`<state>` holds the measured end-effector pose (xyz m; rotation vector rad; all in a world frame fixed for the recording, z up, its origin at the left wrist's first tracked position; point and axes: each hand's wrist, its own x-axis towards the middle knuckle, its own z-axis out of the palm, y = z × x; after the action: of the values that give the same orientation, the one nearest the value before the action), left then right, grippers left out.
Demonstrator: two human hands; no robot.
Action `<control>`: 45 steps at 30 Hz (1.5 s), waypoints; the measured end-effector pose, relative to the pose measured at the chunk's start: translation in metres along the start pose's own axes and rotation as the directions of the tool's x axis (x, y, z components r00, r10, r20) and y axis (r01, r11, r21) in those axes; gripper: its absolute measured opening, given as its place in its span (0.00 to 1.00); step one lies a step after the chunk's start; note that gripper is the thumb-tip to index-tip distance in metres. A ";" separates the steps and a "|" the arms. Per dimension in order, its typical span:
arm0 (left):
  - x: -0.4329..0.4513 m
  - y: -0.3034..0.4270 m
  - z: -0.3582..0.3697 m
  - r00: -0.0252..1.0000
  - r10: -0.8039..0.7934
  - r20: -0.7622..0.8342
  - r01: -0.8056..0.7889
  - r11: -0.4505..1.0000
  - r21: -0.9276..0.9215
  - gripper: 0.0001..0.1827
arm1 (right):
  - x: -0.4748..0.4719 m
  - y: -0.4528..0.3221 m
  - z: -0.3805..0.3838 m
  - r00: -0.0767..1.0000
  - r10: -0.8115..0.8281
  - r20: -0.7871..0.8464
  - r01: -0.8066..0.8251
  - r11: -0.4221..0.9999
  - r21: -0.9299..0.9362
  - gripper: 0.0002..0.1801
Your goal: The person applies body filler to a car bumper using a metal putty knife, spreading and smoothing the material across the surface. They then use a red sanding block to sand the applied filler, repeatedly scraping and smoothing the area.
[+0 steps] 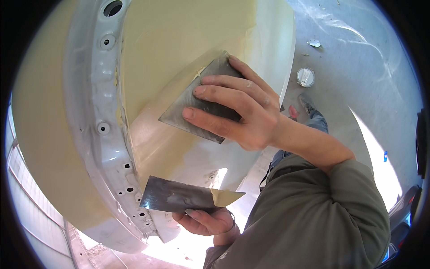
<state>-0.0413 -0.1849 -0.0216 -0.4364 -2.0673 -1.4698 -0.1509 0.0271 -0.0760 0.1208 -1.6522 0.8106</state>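
Note:
My right hand [248, 111] grips a wide flat metal filler spreader [215, 97], its fingers spread over the upper face and its thumb hidden. A streak of yellowish filler lies along the spreader's far edge, which is against or very near a curved vehicle body panel [181, 37]. Pale yellow filler covers much of that panel. Lower down, my left hand [208, 222] holds a second flat metal spreader [181, 195] by its near edge. A lump of yellowish filler [224, 197] sits at this blade's right end.
Left of the panel runs a grey metal flange with holes [104, 101], then another filler-coated panel [43, 134]. On the concrete floor are a round can [305, 77], a scrap [314, 43] and a small blue item [385, 156]. My shoe [306, 103] is near the can.

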 end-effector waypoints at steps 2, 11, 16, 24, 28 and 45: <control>-0.002 -0.003 -0.004 1.000 0.001 0.007 -0.001 1.000 0.010 0.26 | 0.000 0.003 0.008 0.994 -0.031 -0.102 0.028 0.999 -0.031 0.22; -0.011 -0.008 -0.014 1.000 0.001 -0.016 -0.001 1.000 0.008 0.26 | -0.008 -0.006 0.017 0.991 0.036 -0.126 -0.044 0.997 -0.059 0.23; -0.014 -0.009 -0.020 1.000 0.004 0.016 -0.005 0.999 0.031 0.26 | -0.005 -0.005 0.024 0.983 0.056 -0.172 -0.067 0.996 -0.061 0.24; -0.013 -0.005 -0.016 1.000 -0.023 -0.005 0.023 0.999 -0.028 0.27 | -0.013 -0.013 0.007 0.995 0.101 -0.003 -0.101 0.995 -0.017 0.25; -0.013 -0.002 -0.010 1.000 -0.014 0.023 0.014 1.000 -0.006 0.27 | -0.009 0.005 0.010 0.988 0.104 -0.113 -0.107 0.994 -0.023 0.27; -0.017 0.019 0.019 0.965 -0.088 0.247 0.066 0.993 0.096 0.27 | -0.009 0.033 -0.051 0.971 0.094 0.220 -0.128 0.981 0.146 0.31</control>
<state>-0.0222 -0.1595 -0.0228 -0.5362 -2.3608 -1.4234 -0.1224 0.0773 -0.0969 0.2352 -1.8051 1.0460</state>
